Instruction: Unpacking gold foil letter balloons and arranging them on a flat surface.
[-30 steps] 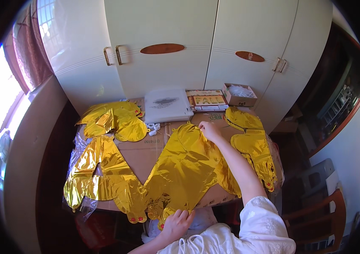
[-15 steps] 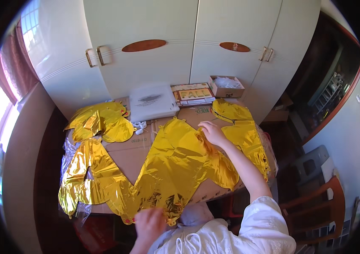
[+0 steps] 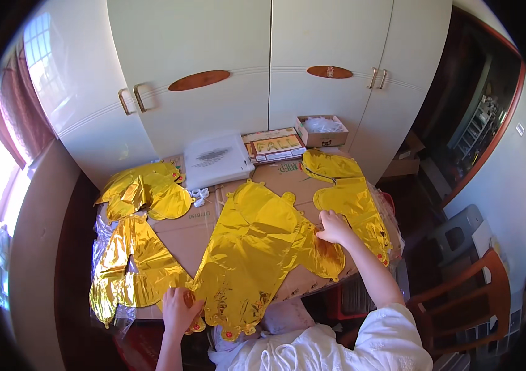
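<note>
A large flat, uninflated gold foil balloon (image 3: 250,238) lies across the middle of the table. My right hand (image 3: 335,227) is closed at the upper edge of its right-hand part, fingers pinched on the foil. At the near edge, my left hand (image 3: 179,309) has thumb and fingers closed on crinkled gold foil between the middle balloon and the gold foil piece on the left (image 3: 136,266); which of the two it grips is partly hidden. Another gold foil balloon (image 3: 352,198) lies at the right, and a folded one (image 3: 145,191) at the far left.
Cardboard (image 3: 198,216) covers the table. Along the back are a white plastic package (image 3: 218,162), a flat printed box (image 3: 273,146) and a small open box (image 3: 323,131) with clear plastic inside. White ribbon (image 3: 199,196) lies beside the package. A wooden chair (image 3: 476,297) stands right.
My left hand has moved left along the near edge onto the foil. My right hand has come nearer and rightward, and the middle balloon's raised right part now lies flatter.
</note>
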Action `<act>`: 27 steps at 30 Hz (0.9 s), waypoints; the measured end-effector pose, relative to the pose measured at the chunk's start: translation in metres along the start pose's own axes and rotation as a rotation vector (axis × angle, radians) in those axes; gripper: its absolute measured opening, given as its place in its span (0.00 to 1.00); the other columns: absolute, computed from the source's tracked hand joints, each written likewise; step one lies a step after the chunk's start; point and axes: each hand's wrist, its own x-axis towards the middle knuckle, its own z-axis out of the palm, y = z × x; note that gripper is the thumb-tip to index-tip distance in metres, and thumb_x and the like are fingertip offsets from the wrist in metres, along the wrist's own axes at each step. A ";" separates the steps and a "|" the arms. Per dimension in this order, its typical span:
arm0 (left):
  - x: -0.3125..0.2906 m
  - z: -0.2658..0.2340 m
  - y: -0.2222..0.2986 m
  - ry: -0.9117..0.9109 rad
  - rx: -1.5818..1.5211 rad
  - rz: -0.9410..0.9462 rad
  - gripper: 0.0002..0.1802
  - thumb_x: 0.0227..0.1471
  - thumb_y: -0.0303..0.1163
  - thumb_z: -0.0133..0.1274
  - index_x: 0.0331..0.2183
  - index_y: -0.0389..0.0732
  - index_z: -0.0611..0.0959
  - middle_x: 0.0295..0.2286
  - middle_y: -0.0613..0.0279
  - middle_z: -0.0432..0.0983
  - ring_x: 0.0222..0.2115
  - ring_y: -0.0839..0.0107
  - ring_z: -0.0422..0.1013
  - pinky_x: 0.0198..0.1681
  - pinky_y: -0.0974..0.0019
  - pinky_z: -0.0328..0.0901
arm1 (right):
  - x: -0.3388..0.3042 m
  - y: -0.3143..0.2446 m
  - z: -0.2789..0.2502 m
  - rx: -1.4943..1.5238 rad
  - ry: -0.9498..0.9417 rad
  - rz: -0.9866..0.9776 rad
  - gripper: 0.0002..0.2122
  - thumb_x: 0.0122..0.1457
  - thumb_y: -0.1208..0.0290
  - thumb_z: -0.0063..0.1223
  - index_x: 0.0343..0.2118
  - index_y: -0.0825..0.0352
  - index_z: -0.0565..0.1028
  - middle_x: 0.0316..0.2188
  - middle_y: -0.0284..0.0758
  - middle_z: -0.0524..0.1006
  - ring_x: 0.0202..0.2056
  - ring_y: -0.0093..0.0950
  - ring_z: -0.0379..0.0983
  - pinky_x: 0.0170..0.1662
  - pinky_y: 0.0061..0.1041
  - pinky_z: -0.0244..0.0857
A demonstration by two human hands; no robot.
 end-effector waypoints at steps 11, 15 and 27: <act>0.019 0.010 0.016 -0.227 0.047 -0.072 0.15 0.37 0.40 0.63 0.23 0.40 0.78 0.25 0.57 0.73 0.33 0.57 0.71 0.36 0.56 0.66 | 0.000 0.020 0.019 0.179 0.020 -0.092 0.15 0.45 0.67 0.59 0.35 0.70 0.73 0.31 0.45 0.77 0.36 0.41 0.75 0.41 0.35 0.67; 0.020 0.023 0.005 -0.127 0.039 0.027 0.11 0.40 0.37 0.60 0.21 0.40 0.78 0.25 0.55 0.73 0.33 0.56 0.70 0.36 0.56 0.66 | -0.003 0.023 0.025 0.324 0.080 -0.050 0.12 0.45 0.69 0.58 0.31 0.70 0.75 0.28 0.44 0.78 0.33 0.38 0.76 0.37 0.33 0.68; 0.069 0.031 0.018 -0.072 0.079 0.215 0.06 0.41 0.32 0.57 0.21 0.40 0.79 0.25 0.55 0.73 0.32 0.54 0.71 0.36 0.56 0.67 | -0.026 0.040 0.025 0.482 0.216 0.064 0.09 0.46 0.70 0.57 0.28 0.70 0.75 0.25 0.42 0.78 0.29 0.37 0.75 0.33 0.32 0.68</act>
